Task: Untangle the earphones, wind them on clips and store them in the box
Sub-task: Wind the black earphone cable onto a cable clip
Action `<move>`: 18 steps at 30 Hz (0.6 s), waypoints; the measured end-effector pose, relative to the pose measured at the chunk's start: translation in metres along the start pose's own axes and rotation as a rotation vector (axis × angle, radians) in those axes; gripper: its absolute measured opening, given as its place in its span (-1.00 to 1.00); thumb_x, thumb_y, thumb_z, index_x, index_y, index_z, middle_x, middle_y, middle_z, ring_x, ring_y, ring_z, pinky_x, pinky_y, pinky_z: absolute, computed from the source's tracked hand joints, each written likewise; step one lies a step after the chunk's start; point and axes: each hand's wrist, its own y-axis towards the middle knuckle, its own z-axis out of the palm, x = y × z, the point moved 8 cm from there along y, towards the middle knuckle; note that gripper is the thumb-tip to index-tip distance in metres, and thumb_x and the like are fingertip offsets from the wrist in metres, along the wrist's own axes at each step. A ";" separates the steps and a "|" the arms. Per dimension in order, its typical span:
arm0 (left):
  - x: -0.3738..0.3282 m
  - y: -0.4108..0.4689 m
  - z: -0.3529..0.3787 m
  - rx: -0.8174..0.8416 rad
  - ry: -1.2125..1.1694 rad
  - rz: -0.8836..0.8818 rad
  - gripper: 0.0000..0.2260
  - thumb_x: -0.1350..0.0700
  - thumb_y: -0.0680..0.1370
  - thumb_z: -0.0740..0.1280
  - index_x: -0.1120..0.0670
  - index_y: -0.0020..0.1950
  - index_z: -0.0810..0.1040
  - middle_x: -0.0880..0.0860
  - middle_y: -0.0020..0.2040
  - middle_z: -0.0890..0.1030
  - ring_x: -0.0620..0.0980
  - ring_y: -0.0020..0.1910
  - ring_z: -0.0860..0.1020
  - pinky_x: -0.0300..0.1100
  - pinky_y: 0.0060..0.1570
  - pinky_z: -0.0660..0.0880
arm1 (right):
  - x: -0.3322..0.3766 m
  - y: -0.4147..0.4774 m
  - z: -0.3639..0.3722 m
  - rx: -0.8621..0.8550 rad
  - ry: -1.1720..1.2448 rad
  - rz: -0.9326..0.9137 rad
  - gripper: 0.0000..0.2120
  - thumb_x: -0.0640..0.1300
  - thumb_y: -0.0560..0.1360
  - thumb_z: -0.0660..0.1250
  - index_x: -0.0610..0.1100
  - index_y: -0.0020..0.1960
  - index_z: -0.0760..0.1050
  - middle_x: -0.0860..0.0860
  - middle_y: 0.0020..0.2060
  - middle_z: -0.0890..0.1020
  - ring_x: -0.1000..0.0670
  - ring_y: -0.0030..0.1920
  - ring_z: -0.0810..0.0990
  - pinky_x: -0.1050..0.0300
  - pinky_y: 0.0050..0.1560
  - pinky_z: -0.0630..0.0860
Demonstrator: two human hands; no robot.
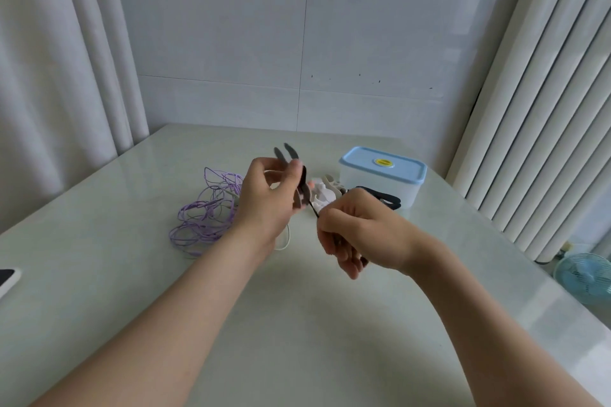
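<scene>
Centre frame, both hands raised over the pale surface [297, 324]. Left hand [264, 198] grips a dark winding clip [303, 190]; two prongs stick up past the fingers, the clip's middle is hidden by the thumb. Right hand [360, 228] pinches a thin black earphone cord [313, 209] just below the clip. The rest of the cord is buried in the curled fingers; no earbuds visible. Left of centre, purple earphones [205, 211] lie tangled. A white cable [287, 239] loops out from under the left wrist, mostly covered. Behind the hands are white clips [325, 193], partly blocked. Right of them is a lidded box [380, 192], blue lid on, with a dark looped item [388, 200] beside it, hard to identify. A phone [6, 277] is cut off at the left edge.
</scene>
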 end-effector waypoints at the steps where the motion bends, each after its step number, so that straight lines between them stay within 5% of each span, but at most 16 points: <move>1: -0.001 0.001 0.000 0.037 0.190 0.056 -0.72 -0.17 0.54 0.48 -0.03 0.06 0.53 0.09 0.10 0.67 0.08 0.01 0.73 0.15 0.04 0.68 | 0.004 -0.001 -0.006 -0.063 0.039 -0.042 -0.66 -0.26 0.60 0.21 -0.29 -0.33 0.51 -0.18 -0.49 0.51 -0.13 -0.53 0.55 0.11 -0.44 0.43; 3: -0.003 0.000 0.007 0.145 0.417 0.117 -0.79 -0.13 0.55 0.47 -0.05 0.03 0.55 0.01 -0.01 0.69 -0.04 -0.16 0.69 -0.03 -0.08 0.62 | 0.011 -0.003 -0.025 -0.250 0.123 -0.137 -0.66 -0.28 0.60 0.25 -0.27 -0.36 0.48 -0.16 -0.51 0.50 -0.10 -0.56 0.49 0.14 -0.45 0.40; 6: -0.002 -0.007 0.024 0.331 0.383 0.089 -0.83 -0.02 0.65 0.41 0.08 0.07 0.58 0.01 -0.17 0.67 -0.08 -0.36 0.56 -0.21 -0.26 0.45 | 0.009 -0.007 -0.048 -0.501 0.188 -0.180 -0.66 -0.28 0.58 0.30 -0.31 -0.37 0.47 -0.14 -0.51 0.49 -0.05 -0.53 0.43 0.19 -0.45 0.35; 11: -0.003 -0.020 0.040 0.525 0.341 0.040 -0.76 -0.02 0.72 0.28 0.15 0.13 0.57 0.19 -0.07 0.63 0.05 -0.21 0.51 -0.21 -0.26 0.39 | -0.020 -0.012 -0.081 -0.839 0.142 -0.070 -0.67 -0.16 0.52 0.34 -0.44 -0.23 0.46 -0.07 -0.49 0.31 -0.03 -0.41 0.27 0.14 -0.37 0.20; 18: -0.003 -0.034 0.049 0.697 0.188 -0.050 -0.67 0.01 0.58 0.40 0.20 0.24 0.60 0.07 0.04 0.73 -0.01 -0.01 0.65 -0.09 -0.07 0.49 | -0.037 -0.007 -0.083 -0.835 -0.017 0.027 -0.67 -0.01 0.62 0.34 -0.20 -0.22 0.60 0.10 -0.56 0.40 0.08 -0.57 0.29 0.25 -0.49 0.29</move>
